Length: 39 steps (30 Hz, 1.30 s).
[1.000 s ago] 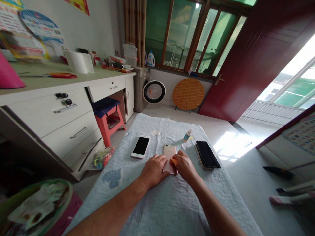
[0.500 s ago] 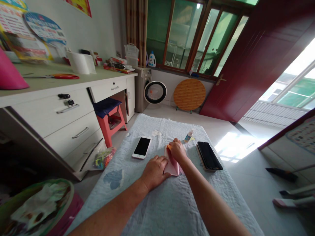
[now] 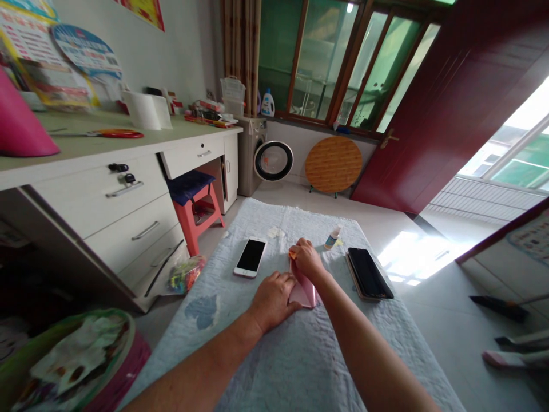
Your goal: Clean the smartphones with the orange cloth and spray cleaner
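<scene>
A glossy pink phone case lies on the quilted cloth in front of me. My left hand grips its left side, thumb along the near edge. My right hand is closed on a small orange cloth at the far end of the case; the fingers hide most of this cloth. To the left rests a white phone with a dark screen. On the right, a black phone sits on top of a light-coloured flat thing. A small spray bottle stands beyond my right hand.
The pale blue quilted cloth covers the table. A white desk and a red stool stand at left, with a full waste basket nearer. Farther off are a washing machine and a red door.
My right hand has shifted slightly left and away with the orange cloth, less of which shows now. My left hand keeps its hold on the case. The view has turned slightly left.
</scene>
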{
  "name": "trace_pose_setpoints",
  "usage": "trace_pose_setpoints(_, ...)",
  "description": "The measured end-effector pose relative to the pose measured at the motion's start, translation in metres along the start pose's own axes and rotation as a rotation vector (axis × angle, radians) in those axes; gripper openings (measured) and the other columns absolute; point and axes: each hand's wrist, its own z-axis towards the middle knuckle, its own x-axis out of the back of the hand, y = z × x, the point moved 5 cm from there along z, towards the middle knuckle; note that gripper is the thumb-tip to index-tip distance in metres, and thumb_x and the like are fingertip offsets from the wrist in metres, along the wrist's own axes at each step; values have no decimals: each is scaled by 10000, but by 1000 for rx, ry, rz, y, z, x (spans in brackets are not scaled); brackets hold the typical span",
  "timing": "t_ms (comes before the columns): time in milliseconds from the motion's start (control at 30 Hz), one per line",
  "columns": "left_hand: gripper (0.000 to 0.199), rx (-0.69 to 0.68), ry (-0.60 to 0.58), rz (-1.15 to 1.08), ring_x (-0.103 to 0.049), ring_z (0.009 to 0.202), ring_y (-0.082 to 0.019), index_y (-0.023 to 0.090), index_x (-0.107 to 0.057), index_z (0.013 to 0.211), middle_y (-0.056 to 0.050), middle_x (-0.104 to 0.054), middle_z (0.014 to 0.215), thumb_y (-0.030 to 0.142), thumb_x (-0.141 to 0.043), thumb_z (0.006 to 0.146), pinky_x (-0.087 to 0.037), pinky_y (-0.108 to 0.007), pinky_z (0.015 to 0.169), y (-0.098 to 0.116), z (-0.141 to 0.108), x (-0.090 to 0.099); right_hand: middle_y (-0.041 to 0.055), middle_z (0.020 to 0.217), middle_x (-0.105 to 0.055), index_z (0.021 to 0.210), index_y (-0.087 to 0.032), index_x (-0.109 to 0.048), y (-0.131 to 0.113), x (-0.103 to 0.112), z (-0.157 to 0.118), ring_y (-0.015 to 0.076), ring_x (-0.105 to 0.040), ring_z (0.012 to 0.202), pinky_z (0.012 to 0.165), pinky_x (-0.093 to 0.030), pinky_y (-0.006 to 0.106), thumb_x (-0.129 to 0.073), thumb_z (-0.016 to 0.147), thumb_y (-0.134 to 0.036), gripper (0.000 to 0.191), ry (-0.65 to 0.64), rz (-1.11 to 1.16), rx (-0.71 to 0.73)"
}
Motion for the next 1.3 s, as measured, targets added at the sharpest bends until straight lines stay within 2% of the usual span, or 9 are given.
trace_pose_setpoints(133,428,21,0,-39,-561,1011,-298,169,-593,1075,-99,-627,1087,458,-689,774,-435,-420,923,0,0,1,88,996,-543,904,-202,-720,-6,1,1,201,-439,917,805,-357,273,-521,849,-138,216,-46,-9,59)
trace_pose_setpoints(267,755,96,107,-142,-521,1120,-320,154,-421,1280,-138,-540,1201,509,-741,695,-419,-457,972,-8,0,-2,82,1005,-533,835,-188,-717,-12,0,-7,191,-421,908,814,-359,273,-557,860,-191,162,-67,-2,147)
trace_pose_setpoints(367,960,75,199,-215,-442,1231,-334,169,-260,1373,-160,-446,1303,484,-787,635,-376,-486,1034,-13,-1,-6,71,965,-533,809,-190,-713,-17,0,-16,184,-415,895,790,-361,266,-540,878,-184,186,-61,22,179)
trace_pose_setpoints(500,1076,81,237,-256,-351,1321,-360,225,-108,1424,-167,-360,1386,418,-799,622,-330,-546,1066,-16,-2,-9,58,912,-528,789,-190,-707,-25,-1,-33,177,-409,850,742,-358,270,-561,859,-167,164,-78,22,216)
trace_pose_setpoints(667,1110,69,272,-264,-344,1343,-342,266,-53,1434,-143,-331,1407,285,-788,603,-339,-528,1086,-17,-1,-9,51,901,-516,734,-185,-700,-35,0,-56,177,-414,841,737,-374,272,-629,801,-204,99,-67,58,254)
trace_pose_setpoints(933,1060,-12,319,-275,-375,1329,-331,216,-66,1460,-157,-344,1419,234,-719,625,-363,-491,1082,-18,-1,-9,31,890,-553,760,-218,-707,-38,-2,-84,164,-475,842,738,-402,253,-595,821,-207,128,-172,236,183)
trace_pose_setpoints(1033,1074,7,301,-259,-380,1327,-336,240,-58,1459,-152,-356,1417,249,-737,627,-372,-502,1070,-19,0,-13,35,904,-556,771,-211,-711,-35,-2,-81,155,-483,815,723,-400,248,-609,802,-191,109,-154,247,193)
trace_pose_setpoints(1167,1109,39,276,-247,-403,1311,-352,250,-72,1456,-152,-394,1398,297,-789,611,-380,-521,1055,-20,0,-15,46,874,-554,744,-184,-709,-29,0,-63,159,-475,805,731,-386,258,-631,790,-198,93,-61,167,200)
trace_pose_setpoints(1300,1076,19,262,-251,-419,1289,-362,241,-105,1451,-160,-395,1404,402,-789,636,-362,-541,1055,-16,-1,-11,41,858,-547,795,-184,-710,-21,1,-42,153,-471,823,774,-370,256,-559,865,-187,167,-3,108,165)
